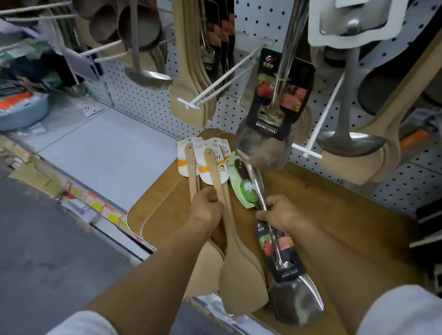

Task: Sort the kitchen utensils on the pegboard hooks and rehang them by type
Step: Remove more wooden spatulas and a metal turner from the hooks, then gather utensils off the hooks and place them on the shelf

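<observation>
1. Far left, a grey basin [5,115] holding odds and ends sits on the grey shelf [107,149], with dark wooden ladles [126,25] hanging on hooks above it.
2. A steel ladle [147,77] hangs from a white card, and beside it a row of pale wooden spatulas [189,87] hangs against the pegboard [262,8].
3. The left hand [206,208] has its grip clamped round the handles of a bunch of wooden spatulas [236,280]; their blades point toward the person, and their white-and-orange card tags [203,161] lie on the wooden board [336,214] that serves as a table.
4. A green-tagged utensil [243,185] lies on the board between the two hands.
5. The right hand [279,214] has its grip closed on the handle of a steel spatula [294,300] in a dark card sleeve, its blade resting on the board.
6. Above, a matching steel spatula [264,145] hangs on a white hook.
7. Right of that, another steel ladle [348,142] and more wooden spatulas [360,160] hang.
</observation>
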A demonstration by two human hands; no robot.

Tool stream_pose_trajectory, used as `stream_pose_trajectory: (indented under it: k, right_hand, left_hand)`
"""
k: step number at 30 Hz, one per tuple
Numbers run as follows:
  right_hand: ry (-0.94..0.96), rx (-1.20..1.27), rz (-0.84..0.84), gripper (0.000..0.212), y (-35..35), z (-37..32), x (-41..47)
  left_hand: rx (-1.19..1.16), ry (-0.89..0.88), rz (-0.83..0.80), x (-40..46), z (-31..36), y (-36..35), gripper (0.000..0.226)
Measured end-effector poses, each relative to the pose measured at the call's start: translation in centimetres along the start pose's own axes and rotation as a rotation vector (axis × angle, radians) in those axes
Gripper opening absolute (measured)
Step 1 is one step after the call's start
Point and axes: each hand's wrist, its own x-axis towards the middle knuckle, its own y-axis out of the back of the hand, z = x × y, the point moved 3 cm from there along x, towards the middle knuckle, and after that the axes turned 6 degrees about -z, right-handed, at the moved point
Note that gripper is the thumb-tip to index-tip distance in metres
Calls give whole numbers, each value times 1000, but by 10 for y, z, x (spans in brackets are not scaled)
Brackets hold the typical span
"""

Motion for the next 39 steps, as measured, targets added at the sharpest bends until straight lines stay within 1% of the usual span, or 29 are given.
stream_pose_trajectory:
  k: [2,5,7,8,9,11,12,15,17,22,25,30,34,39]
  right_hand:
    - [17,40,-8,7,0,-4,-10]
    - [38,78,-8,26,-1,-7,-24]
    - [35,89,28,39,0,-10,-38]
    - [43,113,41,41,2,-14,-49]
    - [59,149,49,39,3,-18,-60]
    - [83,202,49,35,7,-25,-85]
    - [100,230,54,35,9,-27,-94]
    - [133,296,52,36,14,-32,-130]
    - [156,352,61,33,18,-35,-151]
    - [195,497,137,21,34,-41,-197]
    - [252,520,172,20,48,-41,-219]
    - [317,595,234,17,79,-42,-255]
    - [357,624,286,17,105,-43,-275]
    - [372,663,353,17,136,-46,-286]
  left_hand:
    - [-1,8,9,-9,2,3,29]
    - [-61,30,20,-32,12,6,21]
    - [-107,42,29,-45,16,9,25]
    - [-128,47,28,-53,17,10,24]
    - [-146,48,25,-61,19,10,23]
    - [-215,56,4,-79,23,11,32]
    - [-262,65,3,-89,25,11,33]
    - [-404,111,42,-122,35,12,29]
    - [-458,115,45,-142,44,10,29]
    - [-483,35,55,-178,64,7,33]
    - [-539,-10,61,-197,75,3,33]
    - [-598,-180,78,-233,108,-10,28]
    - [-556,-322,72,-254,137,-17,26]
    - [-509,-415,37,-264,171,-24,24]
